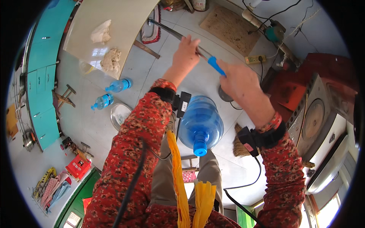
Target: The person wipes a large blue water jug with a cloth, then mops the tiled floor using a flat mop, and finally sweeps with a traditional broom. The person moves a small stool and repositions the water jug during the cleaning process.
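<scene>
Both of my hands are on a flat mop held at a slant. My left hand (186, 58) is wrapped around the metal mop handle (168, 29). My right hand (241, 82) grips the blue plastic sleeve (216, 65) at the handle's near end. The mop head (151, 27), with a red and white fringe, lies on the tiled floor beside the table; the table's edge hides part of it. Below my hands, a large blue water-cooler bottle (201, 122) with its capped neck towards me stands in front of my legs.
Two blue-tinted plastic bottles (119, 85) and a metal basin (119, 114) are on the floor to the left. A table (79, 28) bears crumpled cloths. At right are a straw broom (239, 142), a power strip (255, 59) and a stove (313, 114).
</scene>
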A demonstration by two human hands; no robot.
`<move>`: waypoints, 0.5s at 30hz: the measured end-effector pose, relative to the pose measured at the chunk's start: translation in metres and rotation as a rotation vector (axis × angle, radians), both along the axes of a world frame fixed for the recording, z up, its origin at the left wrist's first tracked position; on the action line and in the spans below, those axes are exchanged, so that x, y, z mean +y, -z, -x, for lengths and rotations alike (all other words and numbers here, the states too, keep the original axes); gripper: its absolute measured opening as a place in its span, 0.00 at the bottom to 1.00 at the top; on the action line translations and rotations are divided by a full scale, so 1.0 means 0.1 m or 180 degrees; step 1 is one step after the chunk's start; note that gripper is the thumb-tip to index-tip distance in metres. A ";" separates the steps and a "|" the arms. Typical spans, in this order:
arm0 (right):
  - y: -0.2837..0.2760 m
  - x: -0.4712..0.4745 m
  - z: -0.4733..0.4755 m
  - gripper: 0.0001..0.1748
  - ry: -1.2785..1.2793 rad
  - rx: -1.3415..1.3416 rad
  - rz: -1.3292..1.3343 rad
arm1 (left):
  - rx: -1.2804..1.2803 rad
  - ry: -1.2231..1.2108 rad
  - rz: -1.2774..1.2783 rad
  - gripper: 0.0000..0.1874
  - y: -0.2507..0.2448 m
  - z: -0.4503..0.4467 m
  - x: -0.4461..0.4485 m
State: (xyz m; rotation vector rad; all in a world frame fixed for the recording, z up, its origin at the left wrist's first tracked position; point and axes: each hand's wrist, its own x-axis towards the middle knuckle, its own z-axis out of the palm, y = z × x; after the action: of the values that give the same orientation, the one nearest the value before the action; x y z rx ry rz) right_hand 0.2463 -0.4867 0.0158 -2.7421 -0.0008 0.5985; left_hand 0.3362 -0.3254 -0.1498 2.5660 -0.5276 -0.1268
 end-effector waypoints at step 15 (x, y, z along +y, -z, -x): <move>-0.83 -0.47 -0.29 0.25 -0.0747 -0.0566 0.0096 | -0.0407 -0.0057 0.0470 0.17 -0.67 0.02 -0.32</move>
State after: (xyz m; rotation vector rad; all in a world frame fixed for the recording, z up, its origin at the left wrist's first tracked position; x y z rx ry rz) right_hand 0.2748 -0.5336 0.0992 -2.8363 -0.3627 0.4138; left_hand 0.3338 -0.3576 -0.0826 2.4445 -0.5403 0.0802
